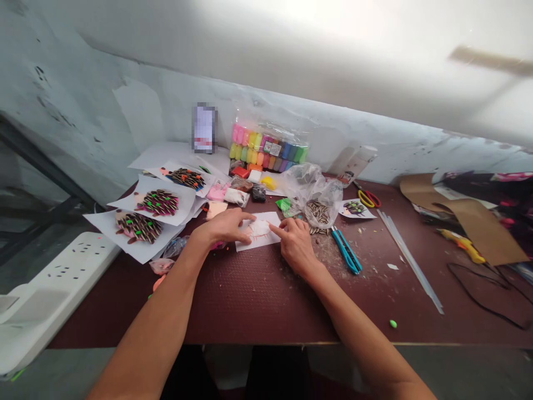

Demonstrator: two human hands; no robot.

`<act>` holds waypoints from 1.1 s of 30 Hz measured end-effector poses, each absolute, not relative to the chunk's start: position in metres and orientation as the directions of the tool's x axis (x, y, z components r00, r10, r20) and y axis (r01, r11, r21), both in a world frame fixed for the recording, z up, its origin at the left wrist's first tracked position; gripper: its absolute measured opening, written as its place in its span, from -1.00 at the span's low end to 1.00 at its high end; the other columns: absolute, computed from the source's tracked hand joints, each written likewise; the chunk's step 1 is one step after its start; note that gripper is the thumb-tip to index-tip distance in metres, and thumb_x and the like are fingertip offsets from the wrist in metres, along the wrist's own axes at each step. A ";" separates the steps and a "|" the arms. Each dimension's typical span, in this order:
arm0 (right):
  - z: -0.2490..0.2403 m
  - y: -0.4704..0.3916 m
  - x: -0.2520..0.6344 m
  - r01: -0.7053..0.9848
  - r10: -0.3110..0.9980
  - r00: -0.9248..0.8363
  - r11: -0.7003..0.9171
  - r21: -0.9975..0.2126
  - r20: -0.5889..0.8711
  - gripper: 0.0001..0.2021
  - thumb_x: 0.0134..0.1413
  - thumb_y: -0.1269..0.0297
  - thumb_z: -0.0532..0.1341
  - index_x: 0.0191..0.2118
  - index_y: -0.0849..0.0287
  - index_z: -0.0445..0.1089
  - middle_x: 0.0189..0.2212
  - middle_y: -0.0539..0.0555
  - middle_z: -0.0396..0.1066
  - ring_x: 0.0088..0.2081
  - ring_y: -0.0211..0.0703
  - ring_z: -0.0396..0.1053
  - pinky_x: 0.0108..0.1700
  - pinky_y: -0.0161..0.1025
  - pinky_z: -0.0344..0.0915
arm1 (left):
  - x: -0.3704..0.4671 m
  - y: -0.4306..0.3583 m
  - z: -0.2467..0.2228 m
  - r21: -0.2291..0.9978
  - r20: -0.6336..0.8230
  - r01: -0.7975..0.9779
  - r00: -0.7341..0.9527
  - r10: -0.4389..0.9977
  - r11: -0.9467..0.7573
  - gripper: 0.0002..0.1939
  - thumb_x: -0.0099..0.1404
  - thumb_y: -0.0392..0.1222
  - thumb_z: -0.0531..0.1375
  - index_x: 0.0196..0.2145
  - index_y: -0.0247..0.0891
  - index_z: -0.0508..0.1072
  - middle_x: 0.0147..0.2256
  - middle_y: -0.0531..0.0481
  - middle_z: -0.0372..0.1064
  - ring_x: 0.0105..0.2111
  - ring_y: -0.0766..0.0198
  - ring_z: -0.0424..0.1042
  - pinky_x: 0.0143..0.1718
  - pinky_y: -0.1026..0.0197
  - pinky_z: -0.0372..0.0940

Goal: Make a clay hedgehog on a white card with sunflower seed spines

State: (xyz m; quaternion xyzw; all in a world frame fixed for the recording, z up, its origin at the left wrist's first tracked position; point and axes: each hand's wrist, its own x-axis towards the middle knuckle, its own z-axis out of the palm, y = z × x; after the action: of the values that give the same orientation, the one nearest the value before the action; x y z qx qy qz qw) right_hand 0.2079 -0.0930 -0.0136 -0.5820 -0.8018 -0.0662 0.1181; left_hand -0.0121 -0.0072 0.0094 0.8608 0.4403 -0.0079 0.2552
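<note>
A small white paper (266,241) with a faint reddish drawing lies on the dark red table, and a whitish patch covers part of the drawing. My left hand (228,226) rests at the paper's left side, thumb and fingers spread apart over its edge. At its right side is my right hand (296,242), index finger stretched onto the paper and the other fingers loosely bent. Neither hand visibly holds anything. Striped seeds (318,214) spill from a clear plastic bag just beyond my right hand.
Hedgehog pictures (156,203) on paper sheets are at the left, near a white power strip (75,266). Colored clay packs (266,147) stand against the wall. Rightward lie a teal cutter (346,251), red-yellow scissors (368,199), clear sticks (410,258) and a yellow glue gun (462,244).
</note>
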 end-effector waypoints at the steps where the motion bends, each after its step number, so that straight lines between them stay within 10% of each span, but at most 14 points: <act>1: -0.013 -0.093 0.208 0.946 0.918 -0.310 0.324 -0.017 0.248 -0.56 0.23 0.50 0.06 0.10 -0.05 0.46 -0.12 0.15 0.37 -0.13 -0.04 0.15 -0.07 -0.12 -0.01 | -0.012 -0.007 0.010 0.437 -0.240 0.761 0.612 0.753 -0.480 -0.25 0.00 0.05 0.29 0.17 -0.18 0.39 -0.12 -0.10 0.41 -0.10 0.04 0.39 -0.07 0.16 0.23; 33: -0.010 -0.095 0.206 0.904 0.886 -0.428 0.421 0.076 0.177 -0.61 0.28 0.43 0.06 0.10 -0.08 0.44 -0.08 0.14 0.36 -0.11 -0.03 0.14 -0.01 -0.08 -0.02 | -0.012 -0.007 0.008 0.435 -0.238 0.763 0.609 0.756 -0.478 -0.23 -0.01 0.08 0.29 0.17 -0.18 0.40 -0.11 -0.09 0.42 -0.12 0.05 0.39 -0.11 0.19 0.23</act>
State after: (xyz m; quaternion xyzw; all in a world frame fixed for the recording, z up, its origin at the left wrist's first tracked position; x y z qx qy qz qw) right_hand 0.2055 -0.0948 -0.0101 -0.5321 -0.8411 -0.0800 0.0546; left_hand -0.0118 -0.0069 0.0082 0.8596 0.4419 -0.0068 0.2565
